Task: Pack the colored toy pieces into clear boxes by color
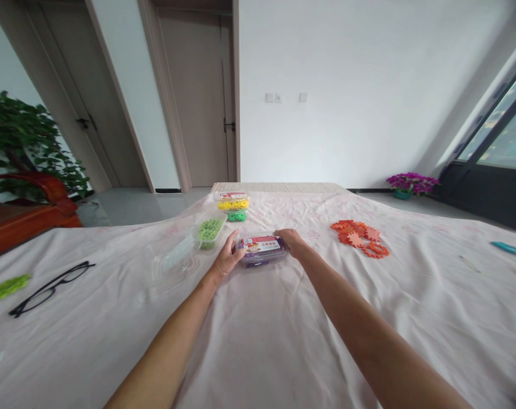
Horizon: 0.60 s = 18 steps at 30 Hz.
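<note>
Steadying lidded purple box, just right of green-filled tub | left hand and right hand — grasping opposite ends | best kept level, pressure even — thin plastic likely flexes

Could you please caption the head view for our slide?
Two hands hold a labelled clear plastic container with purple contents.

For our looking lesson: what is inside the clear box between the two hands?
Purple contents show through the clear box, their exact shapes unclear. The red-and-white label on top hides whatever lies directly beneath it.
</note>
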Each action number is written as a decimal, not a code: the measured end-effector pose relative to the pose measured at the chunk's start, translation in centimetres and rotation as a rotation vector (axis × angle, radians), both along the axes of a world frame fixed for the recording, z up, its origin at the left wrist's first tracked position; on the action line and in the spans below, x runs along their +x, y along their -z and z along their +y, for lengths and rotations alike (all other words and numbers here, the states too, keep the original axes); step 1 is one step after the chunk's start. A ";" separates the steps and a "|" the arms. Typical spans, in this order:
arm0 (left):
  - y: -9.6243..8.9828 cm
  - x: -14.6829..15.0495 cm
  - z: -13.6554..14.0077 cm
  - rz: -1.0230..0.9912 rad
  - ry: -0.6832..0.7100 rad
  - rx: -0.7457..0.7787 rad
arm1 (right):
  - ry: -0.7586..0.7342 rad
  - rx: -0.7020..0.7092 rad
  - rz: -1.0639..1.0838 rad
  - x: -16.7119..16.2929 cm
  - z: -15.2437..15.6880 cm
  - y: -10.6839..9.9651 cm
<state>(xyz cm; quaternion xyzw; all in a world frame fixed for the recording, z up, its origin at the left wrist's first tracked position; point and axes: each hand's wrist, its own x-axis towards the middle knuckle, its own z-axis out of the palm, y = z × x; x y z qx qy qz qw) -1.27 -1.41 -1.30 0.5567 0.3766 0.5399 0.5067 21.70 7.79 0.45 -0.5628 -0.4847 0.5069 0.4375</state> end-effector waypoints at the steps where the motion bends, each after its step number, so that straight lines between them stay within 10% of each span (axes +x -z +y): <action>1: -0.1 0.0 -0.1 -0.005 0.007 -0.001 | 0.007 -0.004 0.008 0.0 0.0 0.0; 18: -0.5 0.0 -0.8 0.025 0.017 0.067 | 0.028 0.025 0.064 -0.1 -1.5 -0.7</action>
